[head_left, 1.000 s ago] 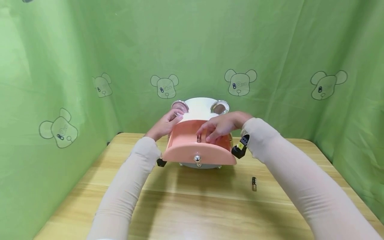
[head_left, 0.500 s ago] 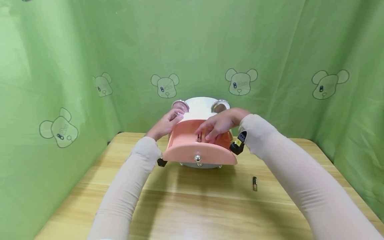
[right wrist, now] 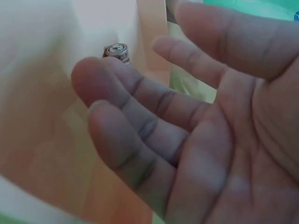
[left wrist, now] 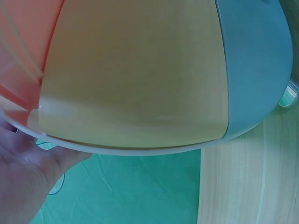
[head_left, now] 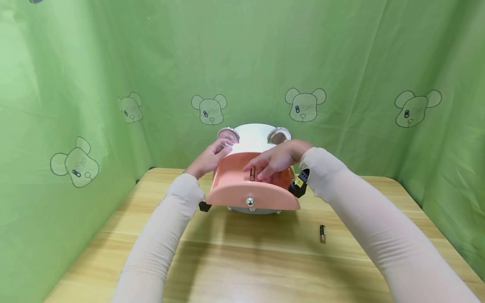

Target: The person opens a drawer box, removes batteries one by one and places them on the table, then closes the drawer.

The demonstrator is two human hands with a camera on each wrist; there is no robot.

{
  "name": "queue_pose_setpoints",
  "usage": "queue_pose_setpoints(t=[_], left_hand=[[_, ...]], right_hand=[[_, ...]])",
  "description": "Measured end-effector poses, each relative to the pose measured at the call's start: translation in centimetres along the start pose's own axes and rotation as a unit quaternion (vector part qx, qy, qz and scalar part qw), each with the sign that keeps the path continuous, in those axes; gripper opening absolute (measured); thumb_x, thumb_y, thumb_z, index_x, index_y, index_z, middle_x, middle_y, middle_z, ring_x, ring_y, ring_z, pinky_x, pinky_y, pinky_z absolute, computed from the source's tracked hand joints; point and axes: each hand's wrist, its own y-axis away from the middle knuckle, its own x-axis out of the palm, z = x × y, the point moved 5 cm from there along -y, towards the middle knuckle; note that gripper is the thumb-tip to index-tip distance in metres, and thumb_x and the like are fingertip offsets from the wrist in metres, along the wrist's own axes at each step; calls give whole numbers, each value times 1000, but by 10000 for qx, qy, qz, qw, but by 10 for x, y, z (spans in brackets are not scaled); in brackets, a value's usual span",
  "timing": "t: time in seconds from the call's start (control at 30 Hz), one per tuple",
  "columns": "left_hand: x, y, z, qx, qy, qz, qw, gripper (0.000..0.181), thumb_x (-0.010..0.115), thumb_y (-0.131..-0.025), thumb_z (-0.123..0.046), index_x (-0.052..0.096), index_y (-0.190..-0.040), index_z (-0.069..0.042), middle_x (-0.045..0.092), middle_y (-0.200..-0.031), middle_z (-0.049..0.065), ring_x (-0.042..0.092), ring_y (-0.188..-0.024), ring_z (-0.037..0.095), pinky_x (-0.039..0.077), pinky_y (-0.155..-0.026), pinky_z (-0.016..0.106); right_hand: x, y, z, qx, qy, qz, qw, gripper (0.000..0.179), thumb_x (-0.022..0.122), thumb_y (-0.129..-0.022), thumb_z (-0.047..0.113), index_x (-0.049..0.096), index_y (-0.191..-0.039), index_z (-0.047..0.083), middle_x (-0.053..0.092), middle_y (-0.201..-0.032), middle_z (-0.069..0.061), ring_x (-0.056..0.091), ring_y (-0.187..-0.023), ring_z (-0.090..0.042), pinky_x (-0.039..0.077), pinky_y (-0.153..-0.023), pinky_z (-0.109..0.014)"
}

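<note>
A white clock-shaped box (head_left: 253,136) with two silver bells stands on the table, its pink drawer (head_left: 254,195) pulled out. My left hand (head_left: 209,159) holds the box at its upper left side by the bell. In the left wrist view the hand (left wrist: 32,170) lies at the box's rim, thumb along the edge; its other fingers are partly hidden. My right hand (head_left: 278,161) reaches into the drawer, fingers spread and loosely bent. A battery (head_left: 252,173) is between its index finger and thumb, seemingly ungripped. The right wrist view shows the battery (right wrist: 117,50) end just beyond the fingertips, partly covered.
Another battery (head_left: 322,234) lies on the wooden table (head_left: 242,269), right of the box. Silver knobs (head_left: 250,202) show at the drawer front. A green curtain (head_left: 250,54) with bear-head prints surrounds the table on the back and sides.
My right hand has shifted slightly left inside the drawer, and the index fingertip has moved off the battery to its left. More of that battery shows. The left hand stays in place.
</note>
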Motion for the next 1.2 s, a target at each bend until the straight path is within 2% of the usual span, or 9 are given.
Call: queue_pose_setpoints(t=[0.13, 0.4, 0.63, 0.97, 1.2], left_hand=[[0, -1, 1, 6, 25, 4, 10000, 32, 49, -102, -32, 52, -128, -14, 51, -133, 13, 48, -123, 29, 41, -102, 48], [0, 0, 0, 27, 16, 6, 10000, 31, 49, -102, -31, 52, -127, -13, 50, -135, 13, 46, -126, 29, 39, -104, 48], [1, -1, 0, 9, 10, -18, 10000, 31, 50, -102, -31, 52, -127, -13, 51, -134, 13, 47, -125, 29, 38, -104, 48], [2, 0, 1, 37, 33, -15, 10000, 31, 49, -102, -31, 52, -127, -12, 51, -133, 14, 47, -125, 29, 39, -104, 48], [1, -1, 1, 60, 44, -30, 10000, 31, 50, -102, -31, 53, -126, -12, 52, -132, 13, 47, -124, 29, 38, -104, 47]], right_hand=[[1, -2, -1, 41, 200, 12, 9998, 61, 50, -100, 14, 22, -154, 9, 47, -126, -15, 55, -94, -22, 50, -83, -34], [2, -5, -2, 97, 623, 52, 9980, 57, 52, -100, 17, 30, -152, 10, 45, -131, -9, 45, -111, -20, 44, -90, -30], [5, -5, -3, 327, 343, 306, 9984, 41, 53, -100, 20, 46, -139, 12, 55, -112, -6, 57, -89, -16, 51, -79, -30], [7, -3, -5, 412, 256, 473, 9977, 40, 54, -100, 24, 49, -138, 14, 55, -104, -6, 59, -84, -16, 53, -73, -30], [7, -2, -7, 637, 93, 449, 9969, 24, 56, -99, 24, 57, -120, 13, 60, -92, -4, 58, -70, -16, 52, -59, -27]])
